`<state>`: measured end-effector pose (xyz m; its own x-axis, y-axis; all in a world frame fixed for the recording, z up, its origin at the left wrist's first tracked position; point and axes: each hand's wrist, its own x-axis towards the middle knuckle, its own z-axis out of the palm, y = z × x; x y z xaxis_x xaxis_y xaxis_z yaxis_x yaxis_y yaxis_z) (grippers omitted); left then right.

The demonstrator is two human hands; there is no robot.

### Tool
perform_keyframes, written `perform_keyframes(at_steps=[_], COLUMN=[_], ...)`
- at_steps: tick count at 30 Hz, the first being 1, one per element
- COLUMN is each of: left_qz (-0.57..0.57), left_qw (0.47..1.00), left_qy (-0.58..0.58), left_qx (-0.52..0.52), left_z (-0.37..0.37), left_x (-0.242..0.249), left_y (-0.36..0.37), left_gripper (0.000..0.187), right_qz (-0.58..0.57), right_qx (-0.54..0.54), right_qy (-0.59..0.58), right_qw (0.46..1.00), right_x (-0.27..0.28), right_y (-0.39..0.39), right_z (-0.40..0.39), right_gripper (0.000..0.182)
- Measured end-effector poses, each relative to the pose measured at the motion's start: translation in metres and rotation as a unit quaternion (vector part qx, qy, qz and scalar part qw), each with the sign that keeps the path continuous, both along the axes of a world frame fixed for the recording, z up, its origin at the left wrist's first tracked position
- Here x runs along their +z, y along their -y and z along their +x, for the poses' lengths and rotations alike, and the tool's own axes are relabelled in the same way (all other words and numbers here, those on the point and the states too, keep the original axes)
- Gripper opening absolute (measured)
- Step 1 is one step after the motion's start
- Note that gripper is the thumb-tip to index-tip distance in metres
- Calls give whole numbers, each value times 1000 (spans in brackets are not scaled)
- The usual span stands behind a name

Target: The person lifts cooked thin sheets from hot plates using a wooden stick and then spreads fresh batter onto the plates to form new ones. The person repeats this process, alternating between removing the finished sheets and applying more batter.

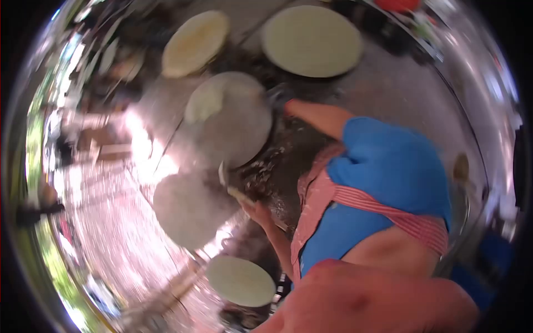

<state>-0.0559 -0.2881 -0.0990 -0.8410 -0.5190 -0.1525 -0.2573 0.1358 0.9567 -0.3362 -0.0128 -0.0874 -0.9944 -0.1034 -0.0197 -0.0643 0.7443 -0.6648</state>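
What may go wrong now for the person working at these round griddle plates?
1. The left hand holds a pale scraper close to the rim of a grey plate. If that plate is hot, the fingers could get burned.
2. The right arm reaches toward the middle plate with folded dough on it. The forearm might brush the surface.

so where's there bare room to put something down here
Bare steel between the top right crepe and the blue sleeve. The lower left round plate looks bare too. Crowded around the hand, centre.
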Motion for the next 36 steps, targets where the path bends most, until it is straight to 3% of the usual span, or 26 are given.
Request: perform_keyframes(at_steps=[1, 3, 5, 6, 7, 8, 9, 12, 14, 15, 17, 18, 19, 20, 21, 23, 24, 25, 28, 29, 30, 31, 33, 34, 35, 36], left_qz=[52, 135, 133, 130, 15, -48, -112, -217, 43, 41, -26, -40, -54, 38, 131, 135, 100, 81, 56, 53, 136, 219, 219, 223, 225, 204], left_qw=[999, 990, 987, 982, 996, 997, 993, 974, 998, 997, 984, 992, 995, 990, 971, 973, 978, 979, 979, 978, 965, 945, 942, 940, 938, 943], left_qy=[-5, -37, 88, 127, 83, 60, 39, 59, 31, 30, 150, 88, 26, 69, 111, 98, 118, 127, 121, 118, 118, 113, 136, 150, 149, 144], left_qx=[4, -1, 28, 50, 0, -6, -9, 16, 40, 57, 95, 86, 74, 119, 164, 160, 143, 141, 156, 164, 189, 213, 214, 211, 217, 221], left_z=[6, 5, 3, 4, 8, 7, 4, -4, -9, -6, -6, -6, -7, -1, 2, 0, -2, 2, 23, 30, 41, 44, 49, 48, 51, 56], left_x=[9, 12, 38, 37, 3, -6, -9, -6, 35, 46, 61, 61, 61, 62, 65, 72, 83, 85, 77, 69, 55, 50, 50, 50, 49, 47], left_y=[-2, -12, -19, -17, 0, 5, 7, 1, -28, -37, -48, -53, -58, -66, -74, -86, -95, -101, -116, -117, -118, -122, -123, -125, -128, -130], left_gripper=[67, 69, 70, 70, 70, 70, 70, 62, 67, 67, 65, 64, 62, 60, 58, 53, 54, 54, 53, 53, 53, 53, 51, 48, 48, 46], right_qz=[-126, 14, -29, -135, -156, -280, -283, -255, -214, -180, -306, -312, -361, -403, -400, -306, -157, -157, -320, -334, -330, -326, -244, -242, -142, -37], right_qx=[-11, -69, 189, 97, 128, 61, 98, 49, 106, 137, 138, 152, 84, 11, 17, 78, 397, 407, 418, 265, 99, 102, 314, 317, 426, 521], right_qy=[33, -145, -86, 65, 97, 146, 148, 125, 169, 216, 301, 294, 320, 352, 358, 379, 57, 59, 183, 284, 380, 387, 317, 319, 197, 65], right_qw=[991, 987, 978, 984, 975, 947, 943, 957, 956, 950, 893, 891, 872, 845, 843, 870, 902, 898, 830, 859, 858, 857, 861, 860, 872, 850], right_x=[-32, 3, 4, 68, 39, 0, -8, -32, -17, -9, 14, 11, 8, 3, 8, 25, 3, -7, 8, 19, 26, 23, 17, -22, -90, -124], right_y=[19, 40, 37, -1, -21, -29, -10, 39, 31, 24, -15, -15, -16, -16, -9, 12, -12, -32, -35, -24, -16, -12, 0, -7, -24, -30], right_z=[15, 31, 9, 27, 1, -24, -26, -9, -17, -19, -54, -71, -85, -92, -85, -62, -71, -81, -136, -153, -156, -153, -147, -154, -168, -180], right_gripper=[52, 43, 39, 32, 32, 33, 33, 39, 39, 38, 37, 37, 36, 35, 35, 33, 31, 31, 30, 32, 34, 34, 26, 26, 24, 23])
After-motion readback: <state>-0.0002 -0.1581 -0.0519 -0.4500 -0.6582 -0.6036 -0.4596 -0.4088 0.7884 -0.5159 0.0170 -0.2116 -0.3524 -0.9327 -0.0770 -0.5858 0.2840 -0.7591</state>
